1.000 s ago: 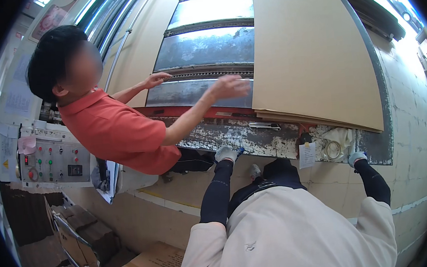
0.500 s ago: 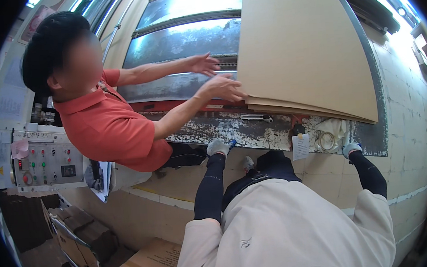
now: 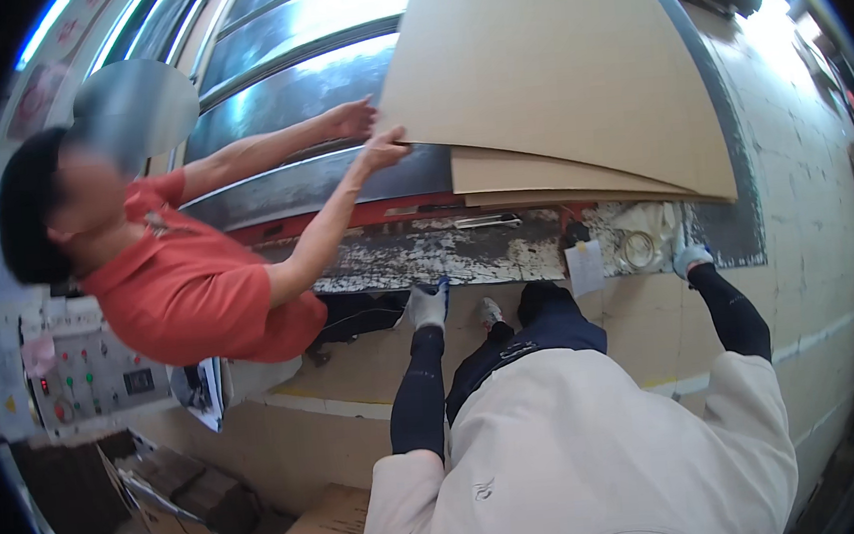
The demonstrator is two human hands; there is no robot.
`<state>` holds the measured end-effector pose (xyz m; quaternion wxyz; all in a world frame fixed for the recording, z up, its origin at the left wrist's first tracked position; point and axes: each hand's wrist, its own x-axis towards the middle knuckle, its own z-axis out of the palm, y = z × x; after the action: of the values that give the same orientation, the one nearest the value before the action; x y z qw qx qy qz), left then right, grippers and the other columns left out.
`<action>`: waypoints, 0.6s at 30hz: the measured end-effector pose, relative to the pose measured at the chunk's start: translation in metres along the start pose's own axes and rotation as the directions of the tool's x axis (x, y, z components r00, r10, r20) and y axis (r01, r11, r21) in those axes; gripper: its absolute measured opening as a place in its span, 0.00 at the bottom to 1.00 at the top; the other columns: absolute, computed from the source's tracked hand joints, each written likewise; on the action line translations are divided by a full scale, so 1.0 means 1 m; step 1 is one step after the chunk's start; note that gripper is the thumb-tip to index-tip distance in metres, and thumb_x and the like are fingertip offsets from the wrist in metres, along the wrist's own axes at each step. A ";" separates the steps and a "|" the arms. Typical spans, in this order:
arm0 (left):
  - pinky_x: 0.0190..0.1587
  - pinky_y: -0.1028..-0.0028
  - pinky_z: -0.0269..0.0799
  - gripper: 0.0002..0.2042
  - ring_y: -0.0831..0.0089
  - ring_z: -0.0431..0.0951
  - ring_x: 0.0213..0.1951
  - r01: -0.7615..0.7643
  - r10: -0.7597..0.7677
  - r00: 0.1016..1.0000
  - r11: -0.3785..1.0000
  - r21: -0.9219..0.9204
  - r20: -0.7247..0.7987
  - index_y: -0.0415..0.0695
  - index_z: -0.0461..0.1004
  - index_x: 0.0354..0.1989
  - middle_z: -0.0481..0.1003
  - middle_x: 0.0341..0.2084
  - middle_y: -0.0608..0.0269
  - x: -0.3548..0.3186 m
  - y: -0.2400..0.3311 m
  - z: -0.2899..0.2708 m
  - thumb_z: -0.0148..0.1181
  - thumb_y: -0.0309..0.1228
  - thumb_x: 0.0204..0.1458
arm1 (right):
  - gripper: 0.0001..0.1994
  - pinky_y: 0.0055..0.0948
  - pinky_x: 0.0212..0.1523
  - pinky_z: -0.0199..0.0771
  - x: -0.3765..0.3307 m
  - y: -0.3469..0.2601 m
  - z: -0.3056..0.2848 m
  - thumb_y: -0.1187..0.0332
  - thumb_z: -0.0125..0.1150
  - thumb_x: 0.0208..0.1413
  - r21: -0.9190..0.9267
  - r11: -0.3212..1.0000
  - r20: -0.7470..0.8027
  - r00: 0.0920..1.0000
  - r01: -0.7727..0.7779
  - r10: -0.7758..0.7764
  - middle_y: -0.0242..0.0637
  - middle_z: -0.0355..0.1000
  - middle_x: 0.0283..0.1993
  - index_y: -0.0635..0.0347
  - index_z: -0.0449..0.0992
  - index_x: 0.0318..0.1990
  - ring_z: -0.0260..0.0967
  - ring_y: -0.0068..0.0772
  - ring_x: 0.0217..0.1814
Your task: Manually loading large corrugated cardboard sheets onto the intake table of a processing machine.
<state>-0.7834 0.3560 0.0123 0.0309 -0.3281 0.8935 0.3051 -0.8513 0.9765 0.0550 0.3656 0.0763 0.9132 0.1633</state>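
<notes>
My left hand [image 3: 428, 305], in a white glove with blue fingertips, is closed on the near edge of a worn metal table [image 3: 346, 258]. Farther right, my similarly gloved right hand [image 3: 692, 261] grips the same edge close to the table's corner. Large brown cardboard sheets [image 3: 552, 66] lie stacked on the table in front of me. At the left stands a co-worker in a red shirt [image 3: 194, 300]; one of that person's hands [image 3: 383, 150] holds the near left corner of the top sheet, and the other hand [image 3: 350, 119] is beside the sheet's left edge.
A utility knife [image 3: 487, 221] lies on the table's near strip. Beside a hanging paper tag [image 3: 585, 268] rests a tape roll [image 3: 638, 248]. A control panel [image 3: 90, 379] is at the left. Behind the co-worker's side sit a cardboard box [image 3: 327, 531] and stacked brown pieces [image 3: 209, 495].
The co-worker has taken hold of the top sheet's corner and swung it left, uncovering sheets beneath. My hands stay at the table edge, while the view has shifted.
</notes>
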 end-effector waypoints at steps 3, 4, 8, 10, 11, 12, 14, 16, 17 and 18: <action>0.37 0.63 0.75 0.25 0.58 0.80 0.31 0.210 -0.150 0.952 0.954 -0.215 0.266 0.36 0.75 0.33 0.79 0.27 0.47 -0.017 -0.071 0.044 0.66 0.51 0.46 | 0.28 0.51 0.57 0.66 0.003 -0.005 -0.026 0.50 0.41 0.60 0.009 0.999 0.000 0.999 0.048 -0.048 0.60 0.71 0.53 0.63 0.69 0.58 0.69 0.55 0.57; 0.34 0.65 0.74 0.23 0.62 0.79 0.28 0.232 -0.146 0.941 0.934 -0.272 0.304 0.36 0.75 0.31 0.78 0.24 0.50 -0.029 -0.061 0.049 0.66 0.49 0.48 | 0.28 0.47 0.54 0.70 -0.009 -0.001 -0.024 0.49 0.42 0.60 0.049 0.999 -0.034 0.999 -0.014 0.016 0.59 0.73 0.50 0.64 0.72 0.54 0.71 0.54 0.55; 0.23 0.75 0.72 0.17 0.78 0.74 0.20 0.386 -0.188 0.882 0.813 -0.436 0.432 0.38 0.75 0.28 0.75 0.20 0.61 -0.085 -0.018 0.028 0.65 0.43 0.52 | 0.25 0.36 0.40 0.77 -0.069 -0.001 -0.059 0.48 0.51 0.58 0.579 0.791 0.051 0.977 -0.196 0.205 0.59 0.76 0.34 0.66 0.78 0.42 0.78 0.46 0.39; 0.23 0.77 0.71 0.15 0.78 0.73 0.20 0.432 -0.180 0.862 0.749 -0.502 0.473 0.39 0.74 0.29 0.75 0.20 0.64 -0.100 0.002 0.025 0.63 0.40 0.55 | 0.23 0.32 0.40 0.77 -0.072 0.013 -0.041 0.53 0.55 0.58 0.882 0.422 0.128 0.968 -0.211 0.215 0.56 0.77 0.35 0.68 0.75 0.46 0.78 0.40 0.40; 0.23 0.77 0.72 0.15 0.78 0.74 0.21 0.426 -0.173 0.868 0.742 -0.518 0.465 0.39 0.74 0.30 0.75 0.21 0.64 -0.102 0.011 0.022 0.62 0.40 0.55 | 0.23 0.31 0.40 0.77 -0.070 0.020 -0.030 0.55 0.57 0.58 0.959 0.193 0.167 0.963 -0.209 0.211 0.54 0.77 0.35 0.69 0.73 0.48 0.77 0.37 0.40; 0.23 0.77 0.72 0.14 0.77 0.74 0.22 0.420 -0.160 0.870 0.737 -0.530 0.467 0.39 0.73 0.31 0.75 0.22 0.63 -0.103 0.023 0.017 0.62 0.40 0.55 | 0.23 0.30 0.41 0.77 -0.065 0.027 -0.014 0.56 0.57 0.59 0.978 0.207 -0.045 0.960 -0.013 0.276 0.52 0.77 0.37 0.69 0.71 0.51 0.77 0.37 0.40; 0.24 0.76 0.73 0.14 0.76 0.75 0.24 0.420 -0.147 0.876 0.703 -0.574 0.460 0.40 0.72 0.34 0.76 0.24 0.62 -0.099 0.046 0.017 0.62 0.40 0.56 | 0.24 0.30 0.43 0.76 -0.052 0.040 0.018 0.59 0.58 0.59 0.886 0.301 -0.450 0.806 0.352 0.384 0.49 0.77 0.40 0.68 0.67 0.57 0.76 0.35 0.40; 0.26 0.75 0.75 0.15 0.75 0.76 0.27 0.413 -0.165 0.890 0.686 -0.599 0.425 0.41 0.70 0.37 0.76 0.27 0.61 -0.091 0.075 0.015 0.61 0.41 0.56 | 0.26 0.31 0.48 0.73 -0.042 0.056 0.011 0.58 0.57 0.60 0.907 0.132 -0.412 0.775 0.400 0.480 0.49 0.74 0.47 0.65 0.65 0.60 0.74 0.37 0.47; 0.28 0.74 0.76 0.15 0.75 0.77 0.28 0.403 -0.176 0.897 0.700 -0.589 0.405 0.42 0.69 0.38 0.76 0.28 0.61 -0.088 0.096 0.014 0.61 0.41 0.56 | 0.26 0.31 0.51 0.72 -0.038 0.060 0.002 0.58 0.56 0.60 0.904 0.043 -0.383 0.760 0.425 0.525 0.49 0.73 0.51 0.63 0.64 0.62 0.73 0.38 0.50; 0.30 0.74 0.76 0.16 0.74 0.77 0.29 0.381 -0.155 0.903 0.720 -0.581 0.400 0.42 0.69 0.40 0.76 0.29 0.61 -0.086 0.117 0.012 0.61 0.42 0.56 | 0.27 0.34 0.53 0.70 -0.035 0.068 -0.013 0.57 0.57 0.59 0.908 0.136 -0.396 0.705 0.397 0.589 0.50 0.70 0.54 0.63 0.64 0.61 0.71 0.41 0.53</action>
<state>-0.7887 0.4816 0.0865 0.1065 -0.3910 0.6571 0.6356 -0.8339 1.0281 0.1102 -0.1678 0.2942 0.8348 -0.4341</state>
